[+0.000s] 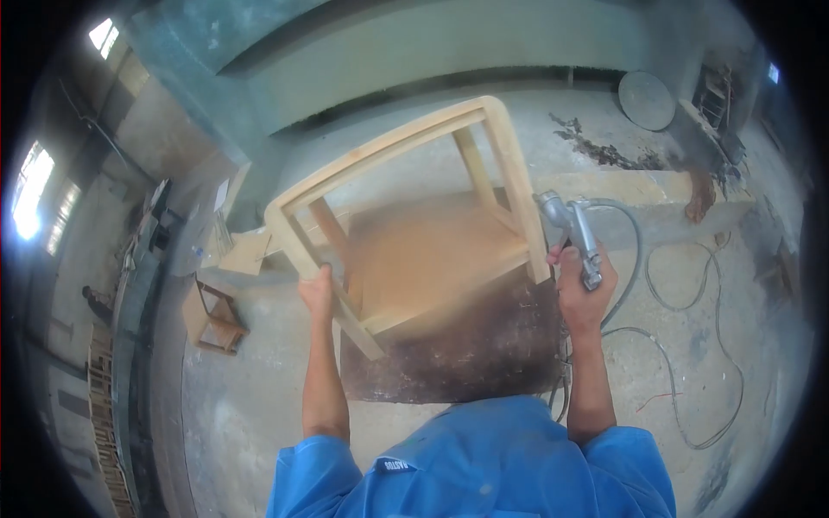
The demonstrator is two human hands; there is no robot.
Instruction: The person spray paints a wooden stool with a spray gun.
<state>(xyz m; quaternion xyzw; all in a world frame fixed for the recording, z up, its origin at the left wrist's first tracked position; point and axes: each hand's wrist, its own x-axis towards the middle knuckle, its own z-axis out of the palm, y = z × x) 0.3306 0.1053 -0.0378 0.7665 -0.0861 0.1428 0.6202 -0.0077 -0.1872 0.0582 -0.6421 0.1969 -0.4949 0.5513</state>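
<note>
- Left hand (318,293), fingers clasping chair frame (389,154), mid-picture
- Right hand (587,289), fingers round spray gun (584,230), centre right
- Spraying likely, view hazy; next move needs steady tilt

Your left arm (325,388) and right arm (591,380) reach forward, well apart, forearms bare. Your left hand (317,295) is closed in a grip, thumb (325,273) up; your right hand (589,289) is curled in a grip too, fingers (555,256) pointing inward.

L hand (318,293): fingers mostly hidden behind wooden frame (384,159); brown panel (432,259) blurry; blue shirt (492,457) cut off, btm edge.
</note>
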